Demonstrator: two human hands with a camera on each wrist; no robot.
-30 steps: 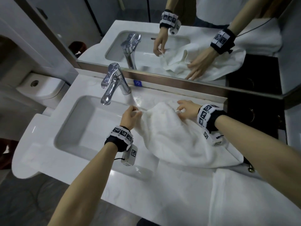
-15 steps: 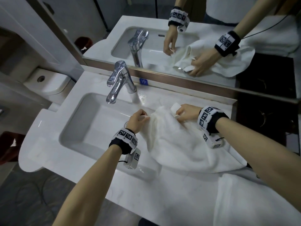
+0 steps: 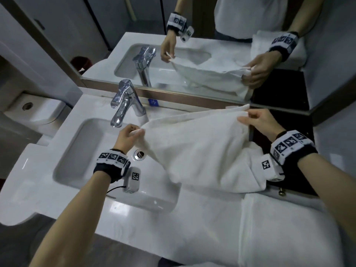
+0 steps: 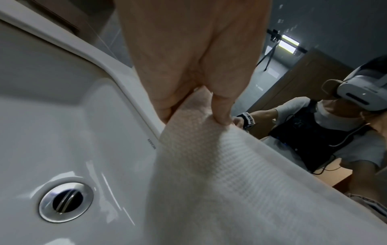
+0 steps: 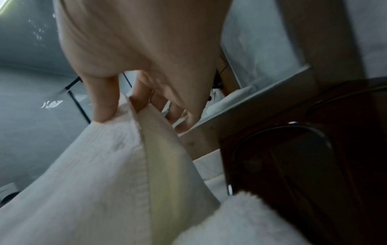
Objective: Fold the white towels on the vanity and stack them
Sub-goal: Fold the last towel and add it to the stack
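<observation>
The white towel (image 3: 202, 151) hangs lifted and stretched between two corners above the worktop (image 3: 134, 214), its lower part sagging over the right half of the sink (image 3: 81, 151) and bunching at about 4 o'clock from the drain (image 3: 139, 154). The left hand (image 3: 127, 138) pinches its near-left corner between thumb and fingers; the left wrist view shows the waffle-weave cloth trapped under the thumb tip. The right hand (image 3: 260, 122) pinches the far-right corner, close to the mirror (image 3: 212, 45), with the hem caught between thumb and forefinger in the right wrist view.

At 5 o'clock from the held towel a second towel (image 3: 289, 228) lies flat on the worktop, apparently already folded, though its layers cannot be counted. The faucet (image 3: 125, 105) stands at 10 o'clock from the held towel.

By my reading, the task is at an early-middle stage: this towel is merely opened out, no fold made yet, and it remains to be folded and stacked on the other.
</observation>
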